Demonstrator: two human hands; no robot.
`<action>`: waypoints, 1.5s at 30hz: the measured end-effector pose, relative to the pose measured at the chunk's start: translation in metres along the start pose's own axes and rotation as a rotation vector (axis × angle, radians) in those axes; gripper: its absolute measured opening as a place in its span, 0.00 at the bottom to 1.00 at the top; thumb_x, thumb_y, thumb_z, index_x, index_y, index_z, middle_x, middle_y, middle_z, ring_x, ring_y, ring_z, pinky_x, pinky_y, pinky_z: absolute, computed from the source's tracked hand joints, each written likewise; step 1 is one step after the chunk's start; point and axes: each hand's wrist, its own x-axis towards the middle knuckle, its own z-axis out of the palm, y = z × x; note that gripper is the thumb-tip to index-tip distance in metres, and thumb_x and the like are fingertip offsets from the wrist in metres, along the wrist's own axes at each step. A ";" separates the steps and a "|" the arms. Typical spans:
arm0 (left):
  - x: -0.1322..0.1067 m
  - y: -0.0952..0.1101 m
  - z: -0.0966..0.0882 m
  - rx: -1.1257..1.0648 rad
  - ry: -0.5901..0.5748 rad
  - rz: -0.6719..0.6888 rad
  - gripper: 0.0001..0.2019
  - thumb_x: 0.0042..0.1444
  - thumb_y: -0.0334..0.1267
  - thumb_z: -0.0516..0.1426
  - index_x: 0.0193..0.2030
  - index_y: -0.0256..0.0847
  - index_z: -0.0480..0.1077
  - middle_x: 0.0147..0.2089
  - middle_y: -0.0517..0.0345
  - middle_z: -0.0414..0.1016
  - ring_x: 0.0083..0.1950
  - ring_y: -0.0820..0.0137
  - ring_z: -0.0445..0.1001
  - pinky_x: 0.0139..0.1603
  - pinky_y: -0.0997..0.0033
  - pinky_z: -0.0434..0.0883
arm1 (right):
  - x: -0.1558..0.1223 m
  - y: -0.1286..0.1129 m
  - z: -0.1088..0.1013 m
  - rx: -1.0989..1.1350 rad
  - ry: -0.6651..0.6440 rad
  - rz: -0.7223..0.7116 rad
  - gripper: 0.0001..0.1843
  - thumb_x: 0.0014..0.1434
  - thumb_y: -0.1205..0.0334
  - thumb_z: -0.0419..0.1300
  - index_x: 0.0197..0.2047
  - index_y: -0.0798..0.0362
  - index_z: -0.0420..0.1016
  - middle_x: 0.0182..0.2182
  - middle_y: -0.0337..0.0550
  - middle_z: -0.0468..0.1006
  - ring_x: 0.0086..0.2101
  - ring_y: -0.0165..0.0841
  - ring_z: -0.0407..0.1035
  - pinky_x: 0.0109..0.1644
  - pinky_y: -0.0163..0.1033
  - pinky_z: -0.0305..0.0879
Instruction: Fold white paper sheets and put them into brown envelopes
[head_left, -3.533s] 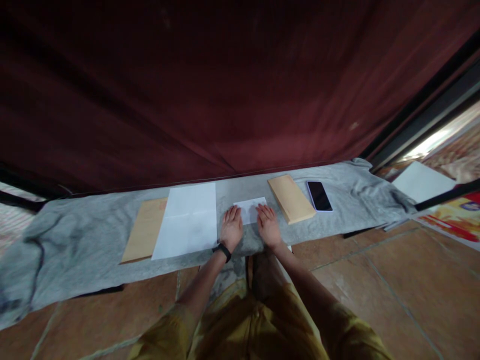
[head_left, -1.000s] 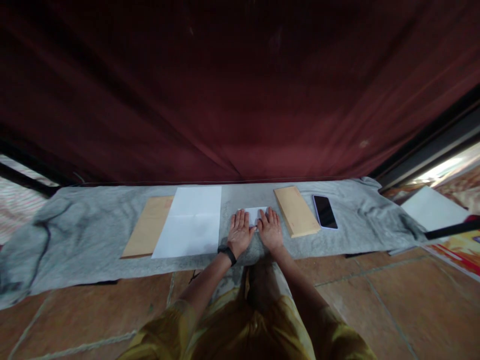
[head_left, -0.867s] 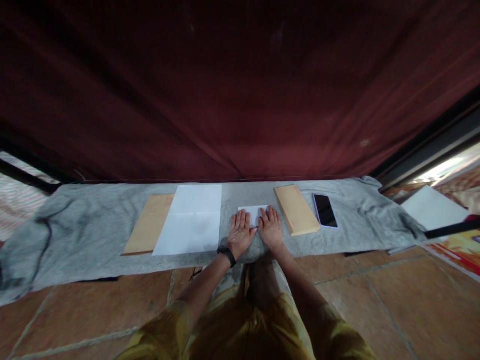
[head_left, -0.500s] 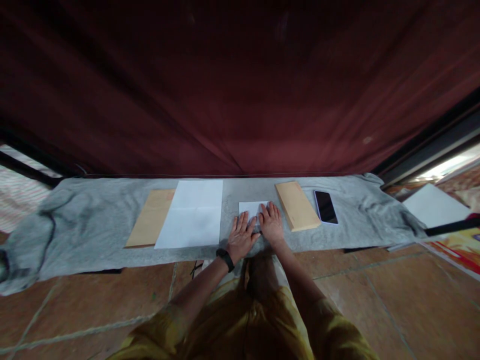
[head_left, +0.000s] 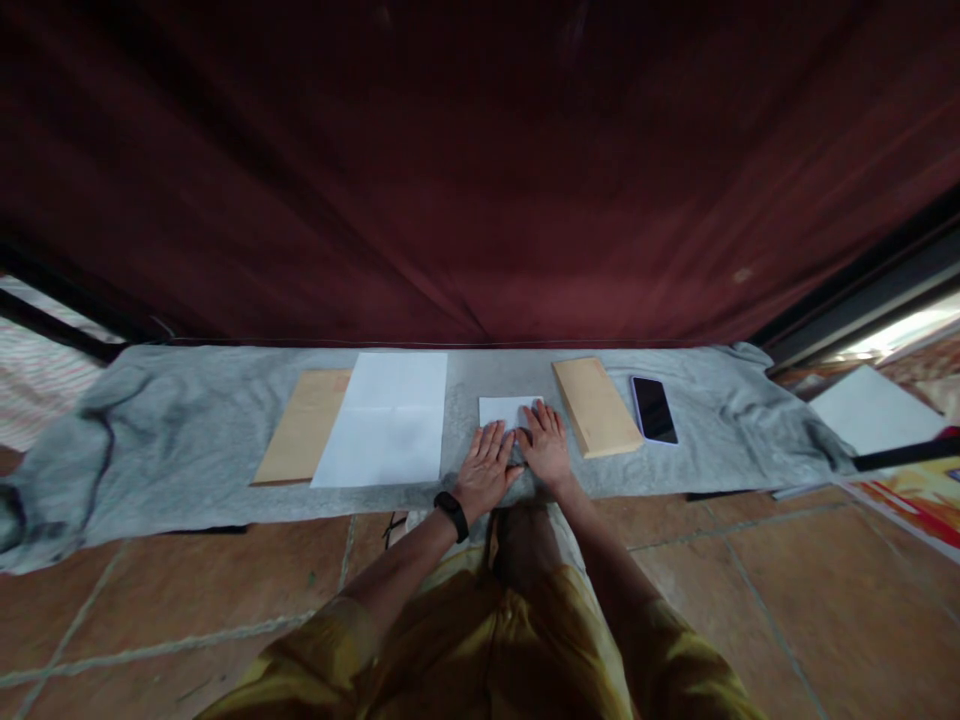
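Observation:
A small folded white paper lies flat on the grey cloth in front of me. My left hand presses on its near left part, fingers stretched out, a black band on the wrist. On the right part rests my right hand, flat with its fingers spread. Both hands cover the paper's near edge. Left of them is a large white sheet with a crease across its middle, overlapping a brown envelope. To the right lies a thick stack of brown envelopes.
A phone lies right of the envelope stack. The grey cloth covers a long narrow bench. Behind it hangs a dark red curtain. White paper and a colourful printed sheet are at the far right, above the tiled floor.
My left hand has slid slightly right and toward me along the small paper, its fingers closer together. The right hand stays nearly in place. The whole view has shifted a little.

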 end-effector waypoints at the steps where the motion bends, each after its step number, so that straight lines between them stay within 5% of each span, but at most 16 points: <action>1: 0.000 0.000 0.000 -0.001 -0.001 0.002 0.33 0.68 0.53 0.49 0.72 0.32 0.55 0.76 0.36 0.49 0.78 0.53 0.45 0.76 0.45 0.46 | -0.001 0.001 0.000 -0.002 -0.003 -0.009 0.28 0.70 0.53 0.52 0.69 0.53 0.64 0.71 0.54 0.57 0.69 0.45 0.51 0.70 0.56 0.48; 11: -0.001 -0.001 0.002 -0.002 0.010 0.005 0.33 0.69 0.52 0.49 0.73 0.32 0.53 0.77 0.37 0.48 0.78 0.54 0.45 0.76 0.49 0.49 | -0.012 0.015 0.002 0.047 0.048 -0.031 0.24 0.71 0.65 0.46 0.67 0.56 0.66 0.67 0.53 0.65 0.67 0.43 0.56 0.70 0.55 0.52; 21: -0.001 -0.003 0.002 0.016 0.050 0.024 0.31 0.68 0.49 0.51 0.74 0.41 0.53 0.77 0.42 0.48 0.77 0.55 0.48 0.75 0.50 0.52 | -0.018 0.020 -0.003 0.168 0.093 0.008 0.34 0.56 0.79 0.47 0.66 0.62 0.66 0.64 0.56 0.68 0.66 0.41 0.58 0.71 0.51 0.56; 26: 0.000 -0.001 -0.004 0.024 0.041 0.019 0.30 0.68 0.48 0.51 0.74 0.43 0.54 0.77 0.42 0.49 0.77 0.53 0.49 0.74 0.48 0.54 | -0.019 0.016 -0.009 0.245 0.161 0.052 0.29 0.64 0.74 0.45 0.65 0.56 0.68 0.63 0.53 0.71 0.64 0.39 0.62 0.69 0.50 0.60; 32: -0.001 -0.003 -0.002 0.032 0.046 0.036 0.30 0.69 0.47 0.50 0.74 0.39 0.54 0.77 0.41 0.49 0.77 0.55 0.49 0.75 0.50 0.53 | -0.034 0.001 -0.019 0.235 -0.013 -0.209 0.23 0.72 0.58 0.48 0.65 0.56 0.70 0.63 0.50 0.71 0.65 0.39 0.62 0.71 0.51 0.57; 45: -0.007 -0.008 -0.001 0.016 0.055 0.023 0.34 0.69 0.50 0.46 0.73 0.27 0.53 0.75 0.37 0.54 0.77 0.57 0.49 0.75 0.51 0.53 | -0.055 0.012 -0.031 0.099 0.005 -0.159 0.24 0.73 0.57 0.47 0.65 0.58 0.69 0.64 0.53 0.71 0.64 0.41 0.63 0.71 0.53 0.56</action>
